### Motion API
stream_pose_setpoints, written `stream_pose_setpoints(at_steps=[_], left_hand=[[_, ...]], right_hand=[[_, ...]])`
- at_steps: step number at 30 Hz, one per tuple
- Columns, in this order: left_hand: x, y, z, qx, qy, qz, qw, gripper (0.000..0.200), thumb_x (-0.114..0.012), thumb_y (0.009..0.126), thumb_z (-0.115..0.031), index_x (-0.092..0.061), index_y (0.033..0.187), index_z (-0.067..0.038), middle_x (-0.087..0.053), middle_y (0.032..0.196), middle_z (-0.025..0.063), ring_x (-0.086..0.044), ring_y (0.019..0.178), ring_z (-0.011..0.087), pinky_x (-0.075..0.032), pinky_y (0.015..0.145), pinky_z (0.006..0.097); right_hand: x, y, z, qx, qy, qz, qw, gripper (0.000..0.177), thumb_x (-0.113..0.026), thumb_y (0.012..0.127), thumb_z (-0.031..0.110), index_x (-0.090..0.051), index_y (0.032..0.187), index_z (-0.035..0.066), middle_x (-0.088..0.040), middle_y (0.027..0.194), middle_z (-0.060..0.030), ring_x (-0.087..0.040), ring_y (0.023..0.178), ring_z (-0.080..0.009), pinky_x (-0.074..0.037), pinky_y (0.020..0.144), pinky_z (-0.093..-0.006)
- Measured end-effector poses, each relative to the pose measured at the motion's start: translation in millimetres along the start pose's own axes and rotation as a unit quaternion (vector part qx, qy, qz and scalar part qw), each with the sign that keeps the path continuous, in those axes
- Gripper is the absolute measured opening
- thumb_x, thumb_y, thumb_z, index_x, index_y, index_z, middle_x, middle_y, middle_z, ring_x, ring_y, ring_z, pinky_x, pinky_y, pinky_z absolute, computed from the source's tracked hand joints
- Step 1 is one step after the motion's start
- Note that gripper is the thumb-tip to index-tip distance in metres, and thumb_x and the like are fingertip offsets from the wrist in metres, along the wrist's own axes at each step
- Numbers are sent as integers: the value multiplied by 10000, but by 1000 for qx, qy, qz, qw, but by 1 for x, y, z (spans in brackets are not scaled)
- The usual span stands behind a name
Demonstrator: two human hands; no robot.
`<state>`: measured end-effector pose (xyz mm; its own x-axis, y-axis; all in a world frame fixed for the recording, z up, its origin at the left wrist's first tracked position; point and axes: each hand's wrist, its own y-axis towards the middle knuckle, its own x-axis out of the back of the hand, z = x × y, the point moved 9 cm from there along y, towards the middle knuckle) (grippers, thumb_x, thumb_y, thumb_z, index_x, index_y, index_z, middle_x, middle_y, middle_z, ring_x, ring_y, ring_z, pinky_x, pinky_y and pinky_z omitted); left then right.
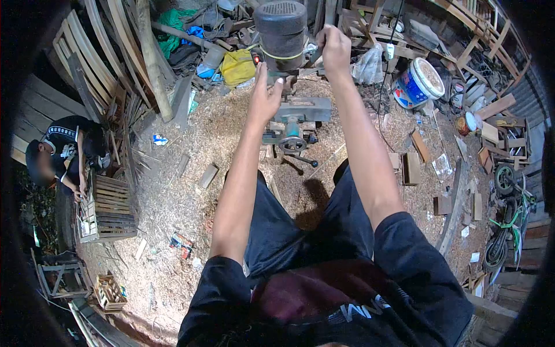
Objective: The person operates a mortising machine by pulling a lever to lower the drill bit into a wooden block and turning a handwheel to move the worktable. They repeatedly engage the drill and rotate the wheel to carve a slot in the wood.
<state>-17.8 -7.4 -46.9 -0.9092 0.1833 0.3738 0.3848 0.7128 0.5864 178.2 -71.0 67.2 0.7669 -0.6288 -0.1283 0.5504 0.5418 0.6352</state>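
Note:
In front of me stands a drill-press-like machine with a dark cylindrical motor (pixel 281 34) on top. Below it sit a metal vise table (pixel 303 110) and a round handwheel (pixel 292 144). My left hand (pixel 267 98) is raised at the machine's left side, fingers stretched upward and thumb apart, close to a small red light (pixel 258 59). Whether its fingertips touch the machine cannot be made out. To the right of the motor, my right hand (pixel 335 52) is closed round a dark lever handle (pixel 315 58), most of which the fingers hide.
Wood shavings cover the ground. At left, another person bends over a slatted wooden crate (pixel 108 208). A blue-and-white bucket (pixel 417 84) stands at right, near wood offcuts and a small green motorbike (pixel 509 217). A cordless drill (pixel 182 245) lies on the floor.

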Motion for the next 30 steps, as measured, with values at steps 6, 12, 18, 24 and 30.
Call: stream_pose_setpoints(at_steps=[6, 12, 18, 24, 30], left_hand=[[-15, -33, 13, 33, 38, 31, 998, 647, -562, 966, -216, -289, 1476, 75, -316, 1523, 296, -282, 1452, 354, -224, 1183, 385], [-21, -51, 33, 58, 10, 49, 997, 648, -552, 921, -114, -281, 1483, 60, -313, 1529, 277, -288, 1447, 362, -242, 1179, 400], [-14, -73, 65, 82, 50, 55, 994, 644, -547, 940, -174, -287, 1476, 72, -294, 1535, 287, -242, 1463, 380, -215, 1190, 398], [-34, -119, 118, 160, 87, 124, 975, 683, -563, 934, -223, -276, 1485, 60, -283, 1540, 287, -236, 1463, 382, -210, 1193, 400], [-91, -203, 205, 191, 69, 269, 941, 729, -547, 944, -285, -219, 1510, 37, -251, 1557, 272, -249, 1458, 370, -240, 1184, 373]], right_hand=[[7, -33, -7, -4, 33, -8, 999, 336, -464, 973, 177, -474, 677, 19, -435, 641, 29, -388, 629, -75, -312, 573, -279], [8, -53, -20, -2, 56, 20, 998, 363, -437, 994, 192, -481, 683, 10, -492, 690, -15, -431, 673, -104, -344, 635, -283], [5, -28, -18, -30, 65, 6, 997, 368, -454, 1026, 267, -538, 779, 7, -498, 671, 1, -439, 641, -90, -369, 588, -283], [18, -15, -28, 86, -110, -70, 988, 432, -503, 1019, 318, -556, 1253, -42, -629, 1191, -215, -627, 1060, -263, -471, 932, -359], [47, -167, -207, -77, -223, 127, 964, 318, -599, 936, 278, -661, 1008, -26, -677, 911, -249, -676, 907, -365, -510, 777, -441]])
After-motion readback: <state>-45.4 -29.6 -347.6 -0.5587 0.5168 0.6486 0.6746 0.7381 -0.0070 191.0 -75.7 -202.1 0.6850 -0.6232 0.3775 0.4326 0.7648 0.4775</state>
